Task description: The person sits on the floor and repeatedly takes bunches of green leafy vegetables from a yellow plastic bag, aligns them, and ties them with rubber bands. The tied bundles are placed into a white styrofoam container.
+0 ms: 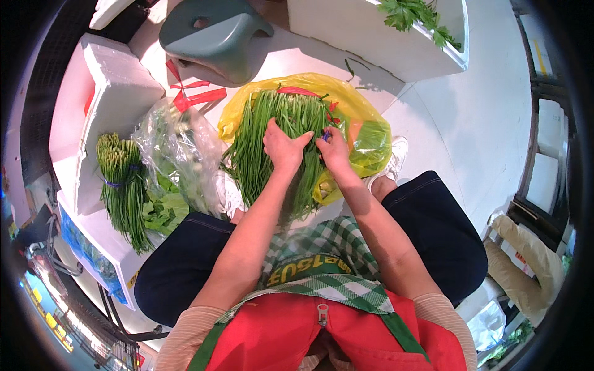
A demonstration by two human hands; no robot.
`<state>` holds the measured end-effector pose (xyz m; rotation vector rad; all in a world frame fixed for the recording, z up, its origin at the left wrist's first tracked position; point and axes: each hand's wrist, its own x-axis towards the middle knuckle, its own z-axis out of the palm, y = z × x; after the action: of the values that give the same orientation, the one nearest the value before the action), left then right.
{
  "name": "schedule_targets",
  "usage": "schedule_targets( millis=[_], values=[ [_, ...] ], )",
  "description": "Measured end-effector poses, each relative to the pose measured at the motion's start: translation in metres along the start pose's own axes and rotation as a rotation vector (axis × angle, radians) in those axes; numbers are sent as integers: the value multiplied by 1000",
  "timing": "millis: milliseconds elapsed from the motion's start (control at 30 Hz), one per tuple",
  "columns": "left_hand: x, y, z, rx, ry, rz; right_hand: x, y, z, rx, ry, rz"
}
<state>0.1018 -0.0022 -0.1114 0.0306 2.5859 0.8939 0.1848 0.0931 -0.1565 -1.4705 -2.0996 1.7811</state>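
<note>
A broad heap of garlic chives (257,139) lies in front of me on a spread yellow plastic bag (366,99), with the pale cut ends pointing away. My left hand (284,147) is on top of the chives, its thumb stretched out toward the right. Close by, at the right edge of the heap, my right hand (335,149) has bent fingers around a small purple-blue strip (326,136), perhaps a tie; the fingers partly hide it. Red tape (299,91) shows at the far end of the chives.
At left, a chive bundle with a purple tie (113,184) leans by a white foam box (118,102). A clear plastic bag of vegetables (178,143) lies beside it. Beyond are a grey-green plastic stool (218,39) and another foam box (343,35) with leafy greens (408,18).
</note>
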Motion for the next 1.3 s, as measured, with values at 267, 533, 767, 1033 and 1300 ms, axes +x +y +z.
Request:
schedule_targets(
  millis=[267, 533, 767, 1033, 1300],
  values=[
    [-1, 7, 11, 265, -18, 192, 9, -15, -30, 214, -323, 143],
    [-13, 10, 27, -55, -38, 111, 9, -20, -46, 8, -376, 184],
    [7, 2, 11, -258, -305, 59, 4, -19, -55, 300, -447, 361],
    [-38, -16, -3, 75, -121, 419, -23, -3, -58, 37, -452, 129],
    [-43, -29, -4, -161, -219, 481, -48, -17, -58, 201, -427, -170]
  ],
)
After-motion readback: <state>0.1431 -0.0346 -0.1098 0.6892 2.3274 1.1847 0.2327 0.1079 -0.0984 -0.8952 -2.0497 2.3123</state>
